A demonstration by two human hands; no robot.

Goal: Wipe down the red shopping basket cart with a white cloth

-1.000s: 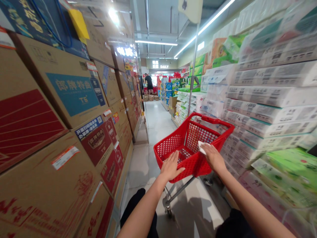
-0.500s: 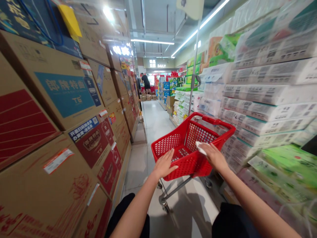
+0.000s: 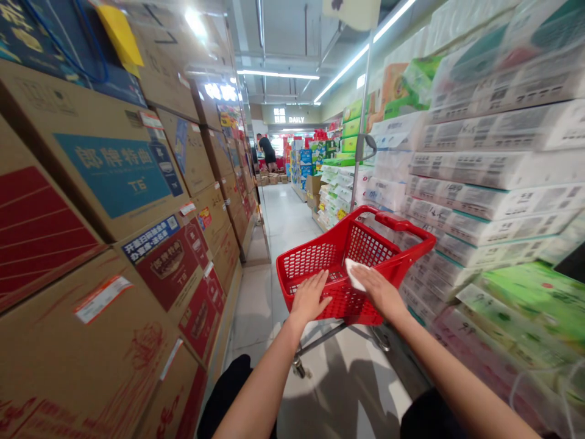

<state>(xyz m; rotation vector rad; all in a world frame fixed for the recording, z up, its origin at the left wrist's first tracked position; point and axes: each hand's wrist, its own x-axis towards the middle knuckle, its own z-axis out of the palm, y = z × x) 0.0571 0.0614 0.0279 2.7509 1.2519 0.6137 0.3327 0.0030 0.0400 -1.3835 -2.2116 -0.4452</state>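
A red plastic shopping cart with perforated basket walls stands turned sideways in front of me, its handle toward the right. My left hand is over the near side of the basket, fingers stretched out and thumb apart, holding nothing. In my right hand is a white cloth or tissue, held under nearly straight fingers at the basket's near rim. Whether the cloth presses on the rim cannot be made out. The palms of both hands are hidden.
Stacked cardboard cartons wall the left side. Packs of tissue paper rise close on the right behind the cart. A metal pole stands beyond the basket. Tiled floor runs down the aisle toward a person in black.
My right hand has moved left along the cart's near rim with the white cloth. My left hand has shifted slightly right and up. The cart has turned a little.
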